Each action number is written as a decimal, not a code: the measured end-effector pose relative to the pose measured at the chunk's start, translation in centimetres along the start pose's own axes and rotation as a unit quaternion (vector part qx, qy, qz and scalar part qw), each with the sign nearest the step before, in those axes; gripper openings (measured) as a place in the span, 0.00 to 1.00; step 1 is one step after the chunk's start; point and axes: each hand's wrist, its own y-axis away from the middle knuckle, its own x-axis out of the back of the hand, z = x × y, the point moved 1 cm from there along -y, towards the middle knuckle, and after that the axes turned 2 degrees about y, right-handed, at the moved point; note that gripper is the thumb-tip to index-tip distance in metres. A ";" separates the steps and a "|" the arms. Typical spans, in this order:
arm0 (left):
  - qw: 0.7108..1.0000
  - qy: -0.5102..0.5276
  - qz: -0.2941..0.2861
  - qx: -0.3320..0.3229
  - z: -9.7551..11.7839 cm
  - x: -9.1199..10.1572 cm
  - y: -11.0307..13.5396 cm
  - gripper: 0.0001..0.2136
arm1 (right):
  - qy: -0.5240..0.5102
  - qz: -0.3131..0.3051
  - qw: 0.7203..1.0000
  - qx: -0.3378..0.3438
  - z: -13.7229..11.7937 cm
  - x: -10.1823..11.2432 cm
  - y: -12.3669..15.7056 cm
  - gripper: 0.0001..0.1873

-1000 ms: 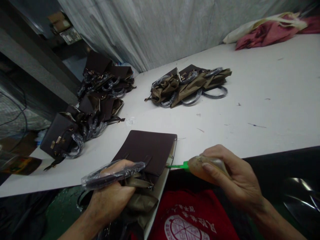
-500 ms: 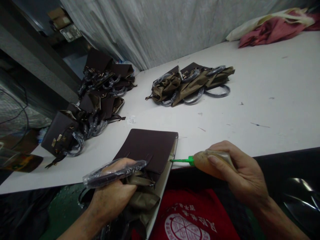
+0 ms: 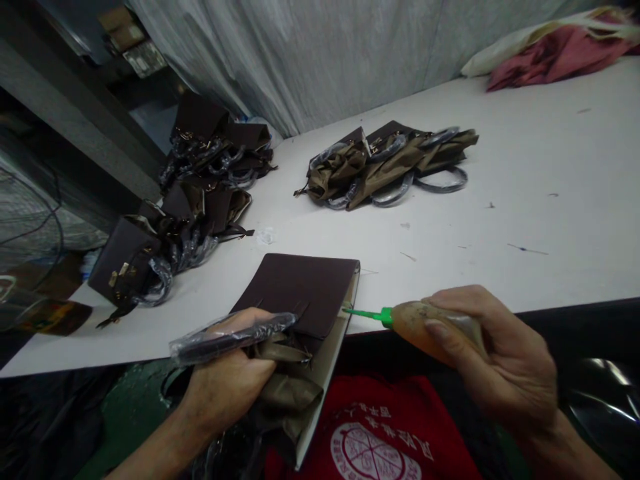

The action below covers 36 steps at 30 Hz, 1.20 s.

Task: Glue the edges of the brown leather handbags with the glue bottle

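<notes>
A dark brown handbag (image 3: 305, 290) lies at the table's front edge, its pale open side turned to the right and its olive lining (image 3: 287, 400) bunched below. My left hand (image 3: 227, 377) is closed around the bag by its plastic-wrapped handle (image 3: 233, 339). In my right hand (image 3: 505, 353) is a soft glue bottle (image 3: 425, 327) with amber liquid, gripped between thumb and fingers. Its thin green nozzle (image 3: 367, 313) points left, the tip at the bag's open edge; whether it touches cannot be told.
Several brown handbags (image 3: 125, 260) with wrapped handles crowd the table's left side. More bags with olive linings (image 3: 390, 167) lie at the back middle. Red cloth (image 3: 555, 57) rests at the far right. Thread scraps (image 3: 527, 249) dot the white table (image 3: 450, 227).
The nozzle tip has moved slightly up along the bag's open edge, with my right hand shifting a little right. My left hand keeps its hold, and the view has shifted slightly.
</notes>
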 end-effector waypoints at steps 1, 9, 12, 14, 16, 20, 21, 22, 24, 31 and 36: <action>1.000 0.004 -0.003 0.000 0.0 0.0 0.0 0.10 | -0.006 -0.011 1.000 -0.008 0.0 0.0 0.0 0.06; 0.995 0.056 -0.062 0.049 -0.6 0.1 -0.6 0.10 | -0.069 -0.140 0.987 -0.030 -1.1 0.4 0.1 0.04; 0.984 0.101 -0.122 0.083 -0.4 0.4 -1.2 0.09 | -0.027 -0.092 0.995 -0.019 -1.0 0.5 0.2 0.05; 0.976 0.118 -0.152 0.100 -0.2 0.8 -1.8 0.09 | -0.028 -0.097 0.995 -0.025 -0.9 0.5 0.2 0.04; 0.971 0.131 -0.172 0.105 -0.1 1.1 -2.3 0.09 | -0.065 -0.128 0.989 -0.030 -0.9 0.4 0.2 0.03; 0.965 0.147 -0.194 0.094 0.1 1.3 -3.1 0.09 | -0.034 -0.063 0.997 -0.018 -0.8 0.5 0.3 0.05; 0.964 0.147 -0.199 0.095 0.1 1.3 -3.2 0.09 | -0.017 -0.046 0.999 -0.017 -0.7 0.5 0.4 0.05; 0.963 0.148 -0.205 0.098 0.2 1.2 -3.3 0.09 | -0.009 -0.045 0.999 -0.017 -0.6 0.5 0.4 0.05; 0.961 0.145 -0.214 0.101 0.2 1.1 -3.4 0.09 | -0.018 -0.066 0.997 -0.022 -0.4 0.4 0.5 0.05; 0.961 0.144 -0.220 0.083 -0.1 0.6 -3.2 0.10 | -0.030 -0.073 0.996 -0.031 -0.2 0.3 0.3 0.05; 0.957 0.156 -0.228 0.084 -0.5 0.8 -3.1 0.10 | -0.081 -0.137 0.987 -0.019 -1.2 0.5 0.0 0.05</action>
